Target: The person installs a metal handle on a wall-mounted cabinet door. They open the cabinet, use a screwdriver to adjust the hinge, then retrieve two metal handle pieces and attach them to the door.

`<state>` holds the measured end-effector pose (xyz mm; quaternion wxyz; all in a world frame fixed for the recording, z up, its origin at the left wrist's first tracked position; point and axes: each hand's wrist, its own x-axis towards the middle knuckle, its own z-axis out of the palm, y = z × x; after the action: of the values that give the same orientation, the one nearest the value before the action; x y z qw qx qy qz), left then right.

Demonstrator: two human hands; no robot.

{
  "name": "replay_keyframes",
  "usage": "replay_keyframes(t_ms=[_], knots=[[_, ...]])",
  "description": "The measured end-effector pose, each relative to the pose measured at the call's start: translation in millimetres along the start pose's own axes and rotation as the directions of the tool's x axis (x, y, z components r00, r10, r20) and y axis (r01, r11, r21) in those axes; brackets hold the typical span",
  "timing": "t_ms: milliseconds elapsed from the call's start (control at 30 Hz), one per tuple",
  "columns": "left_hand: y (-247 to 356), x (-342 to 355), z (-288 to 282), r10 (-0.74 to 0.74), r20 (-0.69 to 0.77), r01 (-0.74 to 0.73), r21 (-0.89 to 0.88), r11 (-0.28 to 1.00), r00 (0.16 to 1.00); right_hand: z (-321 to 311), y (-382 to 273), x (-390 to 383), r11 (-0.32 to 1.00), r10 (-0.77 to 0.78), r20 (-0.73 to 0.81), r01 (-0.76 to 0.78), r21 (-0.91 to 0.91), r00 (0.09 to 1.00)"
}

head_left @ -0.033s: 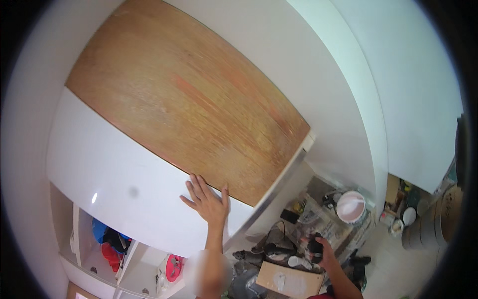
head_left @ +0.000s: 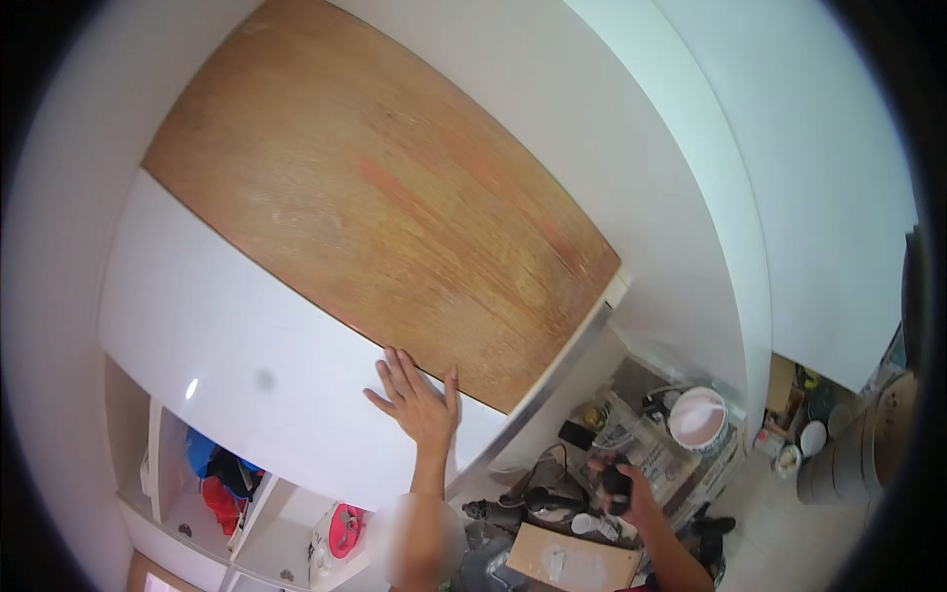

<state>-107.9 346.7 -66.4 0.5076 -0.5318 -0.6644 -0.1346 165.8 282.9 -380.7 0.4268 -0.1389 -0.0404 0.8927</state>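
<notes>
My left hand (head_left: 422,409) lies flat with its fingers spread on a glossy white panel (head_left: 256,326). Its fingertips reach the seam where the brown wooden board (head_left: 375,197) begins, a worn surface with reddish streaks. Lower right, my right hand (head_left: 639,501) is closed around a black rounded object (head_left: 617,483). Its exact kind I cannot make out, as the fingers hide part of it. Below this hand, a cardboard sheet (head_left: 572,560) with a pale patch lies among cluttered gear, next to a small white container (head_left: 584,524).
A bucket of pale pink material (head_left: 697,419) stands on the floor at the right, near stacked round drums (head_left: 848,444). White cubbies at lower left hold blue and red items (head_left: 222,493) and a pink round object (head_left: 345,531). A metal edge (head_left: 552,370) borders the board's right end.
The view has shifted slightly, so the board and panel sit a little further right. My right hand and the black object have moved slightly left and up. My left hand stays on the panel.
</notes>
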Motion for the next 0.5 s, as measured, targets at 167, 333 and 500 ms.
replay_keyframes(t_ms=[167,333,500], knots=[[10,-9,6,-0.029,0.033,0.031,-0.051,0.998,0.999,88,-13,103,0.993,-0.102,0.218,0.114,-0.043,0.971],[5,-13,14,-0.018,0.030,0.020,-0.052,0.998,0.999,153,-11,128,0.956,-0.235,0.001,0.231,-0.180,0.972],[7,-16,5,0.007,0.049,0.001,-0.162,0.987,0.999,169,-3,125,0.977,-0.197,-0.023,0.195,-0.084,0.980]])
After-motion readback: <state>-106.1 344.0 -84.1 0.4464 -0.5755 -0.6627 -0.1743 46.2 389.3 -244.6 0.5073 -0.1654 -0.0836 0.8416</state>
